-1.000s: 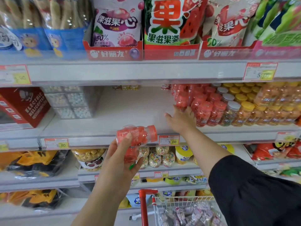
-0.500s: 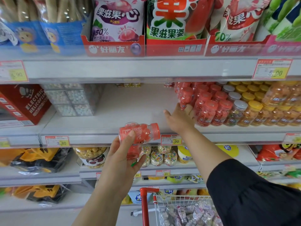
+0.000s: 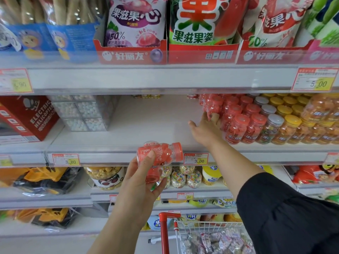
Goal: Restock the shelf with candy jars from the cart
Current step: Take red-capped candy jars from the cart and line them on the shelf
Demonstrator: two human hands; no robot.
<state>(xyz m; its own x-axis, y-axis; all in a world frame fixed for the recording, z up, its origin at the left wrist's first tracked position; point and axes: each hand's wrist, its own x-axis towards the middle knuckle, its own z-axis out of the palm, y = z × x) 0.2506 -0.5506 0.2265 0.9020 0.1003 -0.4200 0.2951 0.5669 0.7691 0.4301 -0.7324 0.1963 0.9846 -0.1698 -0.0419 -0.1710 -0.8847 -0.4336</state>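
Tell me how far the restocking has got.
Done: rows of red jars stand on the shelf. In hand: the right hand touches the leftmost row; the left hand holds another jar on its side. Left: shelving that jar; bare shelf lies to their left. What the cart holds is unclear.

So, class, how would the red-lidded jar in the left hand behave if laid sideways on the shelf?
The jar looks round, so it would probably roll. Its wall seems stiff: the left hand grips it without visible denting. Packed full, it is likely weighty for its size.
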